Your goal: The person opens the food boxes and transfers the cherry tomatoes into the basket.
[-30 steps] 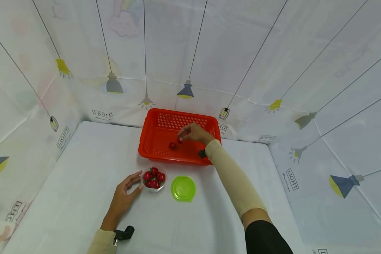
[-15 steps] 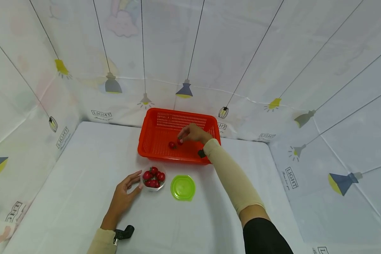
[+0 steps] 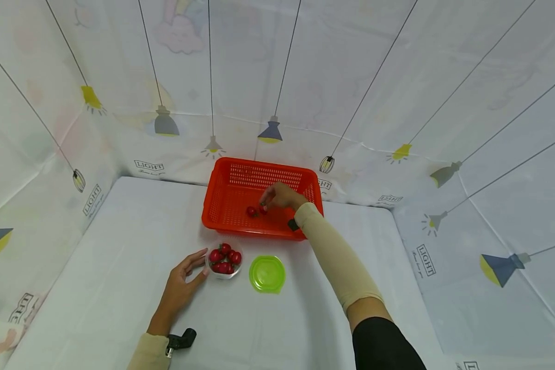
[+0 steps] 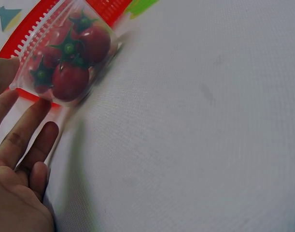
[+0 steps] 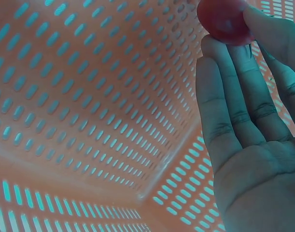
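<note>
In the head view my left hand [image 3: 182,285] touches the left side of a clear plastic container [image 3: 224,275] with thumb and fingertips, the fingers fairly straight. Several red tomatoes [image 4: 71,81] with green stems fill the container. My right hand [image 3: 282,196] is inside the red basket [image 3: 213,208] and pinches a small tomato [image 5: 224,21] between thumb and fingers, as the right wrist view shows. Just left of those fingertips, another tomato [image 3: 251,211] lies on the basket floor.
A green lid [image 3: 266,274] lies on the white table [image 3: 259,329], right of the container. The slotted basket stands at the table's back edge, against a wall [image 3: 351,77] sheet printed with lamps.
My right hand has dipped slightly, bringing its tomato closer to the one lying in the basket. The left hand and the container stay where they were.
</note>
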Demonstrator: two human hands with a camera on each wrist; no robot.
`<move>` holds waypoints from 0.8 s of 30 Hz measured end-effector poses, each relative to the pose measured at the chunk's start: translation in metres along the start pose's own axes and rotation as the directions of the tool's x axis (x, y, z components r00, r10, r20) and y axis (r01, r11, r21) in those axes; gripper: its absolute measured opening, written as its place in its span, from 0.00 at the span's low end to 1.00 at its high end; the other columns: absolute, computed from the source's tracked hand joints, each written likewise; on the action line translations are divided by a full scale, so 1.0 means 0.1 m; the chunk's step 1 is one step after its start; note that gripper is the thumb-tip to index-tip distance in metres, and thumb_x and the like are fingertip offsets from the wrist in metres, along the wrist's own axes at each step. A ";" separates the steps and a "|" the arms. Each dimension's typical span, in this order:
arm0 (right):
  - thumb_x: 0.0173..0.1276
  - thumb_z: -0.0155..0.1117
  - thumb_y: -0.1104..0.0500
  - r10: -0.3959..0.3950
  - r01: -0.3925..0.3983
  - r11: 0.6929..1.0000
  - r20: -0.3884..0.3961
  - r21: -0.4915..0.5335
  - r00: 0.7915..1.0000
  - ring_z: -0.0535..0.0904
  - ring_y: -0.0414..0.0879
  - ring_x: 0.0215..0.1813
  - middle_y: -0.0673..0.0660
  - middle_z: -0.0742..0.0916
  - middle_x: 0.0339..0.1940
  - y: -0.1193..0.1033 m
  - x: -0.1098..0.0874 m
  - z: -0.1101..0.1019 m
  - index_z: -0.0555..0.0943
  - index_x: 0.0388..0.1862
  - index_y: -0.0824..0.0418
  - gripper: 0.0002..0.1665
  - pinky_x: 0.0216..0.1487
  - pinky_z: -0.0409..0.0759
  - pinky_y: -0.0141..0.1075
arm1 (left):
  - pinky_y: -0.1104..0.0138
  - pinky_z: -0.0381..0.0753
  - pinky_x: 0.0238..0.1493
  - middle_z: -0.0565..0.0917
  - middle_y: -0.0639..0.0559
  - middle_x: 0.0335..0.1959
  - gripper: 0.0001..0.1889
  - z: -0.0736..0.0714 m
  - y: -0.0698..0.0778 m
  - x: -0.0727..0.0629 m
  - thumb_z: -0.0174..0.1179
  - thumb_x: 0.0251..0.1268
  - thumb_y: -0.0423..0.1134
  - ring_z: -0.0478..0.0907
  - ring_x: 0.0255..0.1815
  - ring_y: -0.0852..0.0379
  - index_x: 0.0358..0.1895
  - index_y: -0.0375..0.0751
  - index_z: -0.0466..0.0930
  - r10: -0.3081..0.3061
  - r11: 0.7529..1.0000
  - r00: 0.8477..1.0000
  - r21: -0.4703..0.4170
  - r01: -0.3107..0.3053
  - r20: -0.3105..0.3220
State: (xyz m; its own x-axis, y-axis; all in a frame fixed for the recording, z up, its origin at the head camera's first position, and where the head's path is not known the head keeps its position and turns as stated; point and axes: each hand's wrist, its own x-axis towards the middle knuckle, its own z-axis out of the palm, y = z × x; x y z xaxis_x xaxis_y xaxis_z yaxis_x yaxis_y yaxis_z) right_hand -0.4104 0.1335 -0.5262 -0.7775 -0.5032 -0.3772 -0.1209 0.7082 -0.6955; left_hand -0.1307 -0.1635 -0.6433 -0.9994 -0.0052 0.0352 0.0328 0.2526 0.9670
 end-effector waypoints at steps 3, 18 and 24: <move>0.71 0.72 0.67 0.004 -0.004 0.999 -0.003 -0.034 1.000 0.83 0.52 0.55 0.56 0.91 0.52 0.02 0.01 0.02 0.90 0.54 0.60 0.13 0.67 0.81 0.50 | 0.45 0.70 0.67 0.85 0.48 0.68 0.28 0.00 0.00 0.00 0.67 0.76 0.48 0.75 0.75 0.46 0.76 0.56 0.74 0.003 1.000 1.000 -0.001 -0.003 0.002; 0.71 0.72 0.67 0.024 -0.023 0.997 0.014 -0.069 1.000 0.86 0.51 0.56 0.56 0.92 0.52 0.16 0.03 0.04 0.89 0.54 0.60 0.14 0.69 0.81 0.51 | 0.42 0.69 0.69 0.84 0.48 0.69 0.28 0.00 0.00 0.00 0.67 0.76 0.48 0.75 0.76 0.45 0.76 0.56 0.74 -0.007 1.000 1.000 0.007 0.007 0.001; 0.71 0.72 0.69 0.006 -0.005 0.997 0.017 -0.071 1.000 0.87 0.52 0.58 0.58 0.92 0.53 0.16 0.01 0.04 0.89 0.55 0.62 0.14 0.69 0.81 0.52 | 0.43 0.68 0.70 0.84 0.49 0.70 0.28 0.00 0.02 -0.01 0.67 0.76 0.48 0.74 0.77 0.47 0.76 0.57 0.74 -0.020 1.000 1.000 0.001 0.020 0.001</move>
State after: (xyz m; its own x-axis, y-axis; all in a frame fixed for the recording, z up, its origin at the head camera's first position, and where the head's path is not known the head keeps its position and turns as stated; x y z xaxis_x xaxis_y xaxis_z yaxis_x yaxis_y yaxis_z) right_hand -0.4109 0.1425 -0.5403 -0.7676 -0.5070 -0.3920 -0.1605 0.7443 -0.6483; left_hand -0.1299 -0.1627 -0.6414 -0.9998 -0.0096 0.0158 0.0128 0.2534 0.9673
